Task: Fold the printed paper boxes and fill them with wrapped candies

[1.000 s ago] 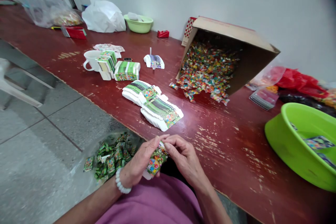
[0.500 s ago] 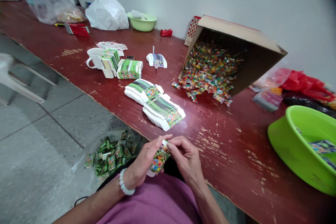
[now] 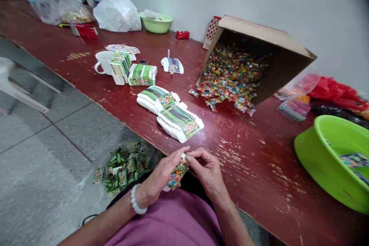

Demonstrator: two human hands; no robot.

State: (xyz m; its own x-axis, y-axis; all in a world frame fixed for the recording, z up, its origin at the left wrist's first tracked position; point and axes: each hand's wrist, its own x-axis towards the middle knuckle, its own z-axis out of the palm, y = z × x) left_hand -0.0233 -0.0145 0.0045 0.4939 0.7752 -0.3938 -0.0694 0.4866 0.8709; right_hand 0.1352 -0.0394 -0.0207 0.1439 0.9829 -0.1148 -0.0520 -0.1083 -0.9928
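Between my hands, just above my lap, is a small printed candy box (image 3: 177,175) with green and colourful pictures; a white flap shows at each end. My left hand (image 3: 159,176) wraps its left side, a white bead bracelet on the wrist. With thumb and fingers, my right hand (image 3: 206,169) pinches the upper end at the white flap. Fanned stacks of flat green boxes (image 3: 180,121) lie on the red table (image 3: 245,169) beyond my hands. Behind them a cardboard carton (image 3: 284,59) lies on its side, wrapped candies (image 3: 230,73) spilling from its mouth.
Below on the left, a clear bag holds many small green boxes (image 3: 122,175). A green basin (image 3: 314,161) stands on the right. Further back are a white mug (image 3: 103,62), bundled boxes (image 3: 142,75), a purple stack (image 3: 172,65), a light green bowl (image 3: 157,25) and a white bag (image 3: 117,14).
The view shifts slightly, so the table things sit a little further right. Both hands stay on the candy box, which has tilted slightly; my right fingers keep working at its upper end.
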